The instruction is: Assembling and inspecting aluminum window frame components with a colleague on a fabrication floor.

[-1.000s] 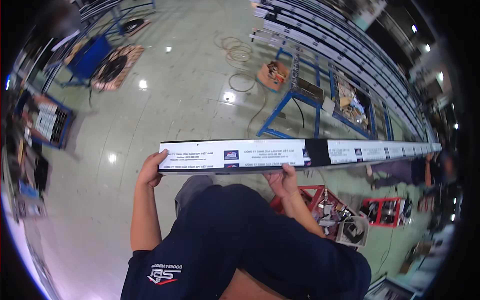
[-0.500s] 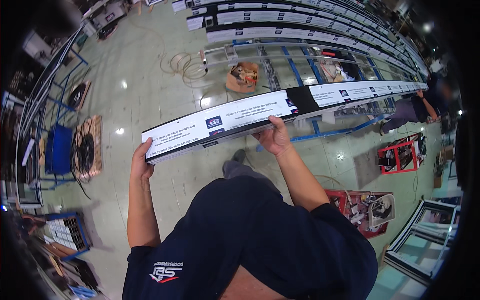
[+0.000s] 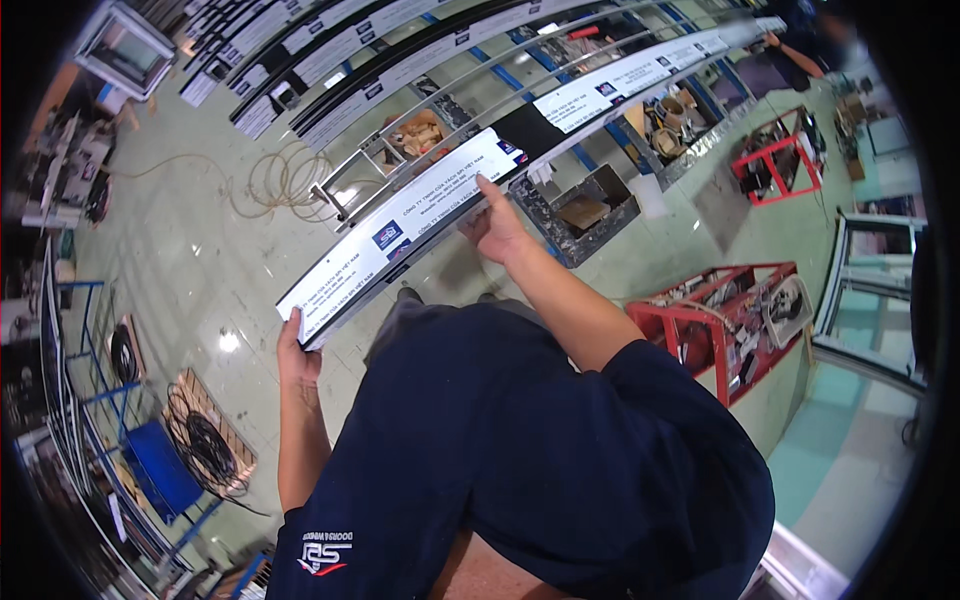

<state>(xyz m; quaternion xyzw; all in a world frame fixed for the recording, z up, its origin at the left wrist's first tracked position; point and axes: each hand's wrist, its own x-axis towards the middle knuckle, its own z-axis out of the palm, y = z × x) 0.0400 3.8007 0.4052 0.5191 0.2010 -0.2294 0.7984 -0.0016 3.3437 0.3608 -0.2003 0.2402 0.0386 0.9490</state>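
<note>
A long metal profile (image 3: 345, 262), covered in white and black printed protective film, reaches from my lower left toward the far upper right. Its near end is gripped by my left hand (image 3: 298, 352), the thumb on top. My right hand (image 3: 497, 232) is wrapped round the near edge farther along, with its thumb on the upper face and the other fingers underneath, mostly hidden. At the far end, a co-worker's hand (image 3: 772, 40) is on the same profile. The profile is held at a slant, above the floor and beside the blue-framed rack (image 3: 590, 160).
Several similar film-covered profiles (image 3: 350, 110) lie on the rack beyond. A dark open box (image 3: 590, 215) and a carton (image 3: 418, 132) are by the rack. A coiled hose (image 3: 275, 185) lies on the floor. Red metal carts (image 3: 690, 310) stand at right, a blue bin (image 3: 160, 470) at lower left.
My view has turned, and the profile now slants more steeply up to the right. The rack and its profiles appear nearer. Both my hands keep their hold.
</note>
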